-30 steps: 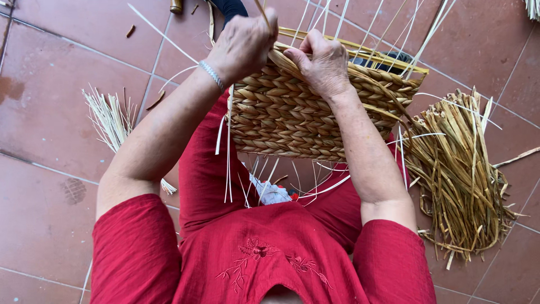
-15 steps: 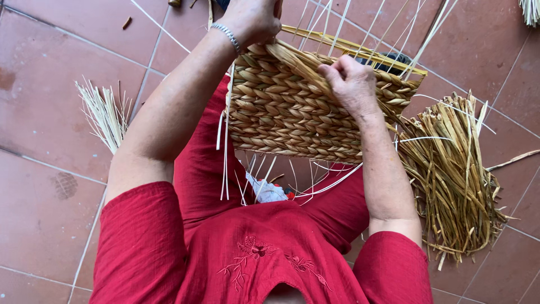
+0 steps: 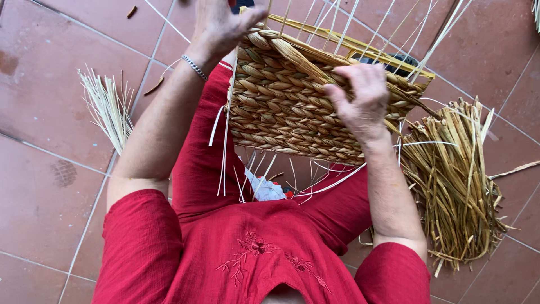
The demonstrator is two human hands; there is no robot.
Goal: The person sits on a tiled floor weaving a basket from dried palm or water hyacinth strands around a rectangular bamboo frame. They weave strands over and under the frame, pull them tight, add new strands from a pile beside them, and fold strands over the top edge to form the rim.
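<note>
While the half-woven basket (image 3: pixel 292 107) rests on my lap | my right hand (image 3: pixel 363 98) presses its wall, fingers curled | my left hand (image 3: pixel 219 25) pinches a strand at its rim

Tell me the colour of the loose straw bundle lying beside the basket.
Golden yellow-tan loose straw bundle, clearest in the head view.
</note>
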